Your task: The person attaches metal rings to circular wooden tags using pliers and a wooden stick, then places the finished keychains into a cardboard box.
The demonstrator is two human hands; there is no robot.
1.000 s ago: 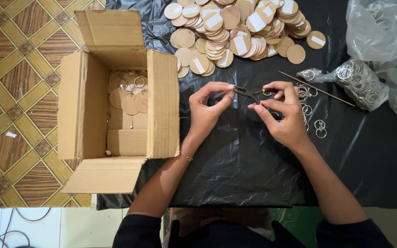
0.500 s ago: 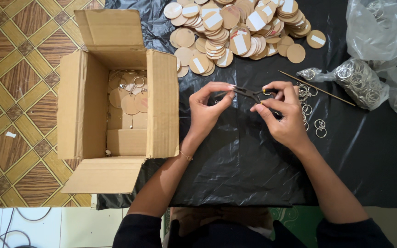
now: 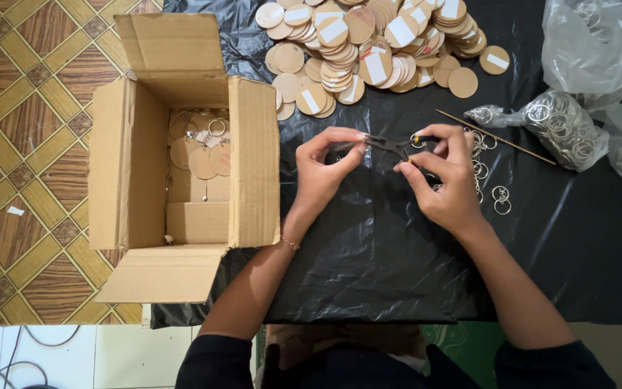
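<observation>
My right hand (image 3: 444,180) grips small dark pliers (image 3: 391,145) whose tip points left. My left hand (image 3: 323,169) pinches something small at the plier tip; I cannot make out what it is. Both hands hover over a black plastic sheet (image 3: 397,259). Loose metal key rings (image 3: 498,200) lie just right of my right hand. A pile of round wooden discs (image 3: 368,43) lies beyond my hands.
An open cardboard box (image 3: 181,166) with discs and rings inside stands left of my hands on a patterned floor. A thin wooden stick (image 3: 494,137) and clear bags of rings (image 3: 566,130) lie at the right. More plastic bags (image 3: 599,43) sit at the top right.
</observation>
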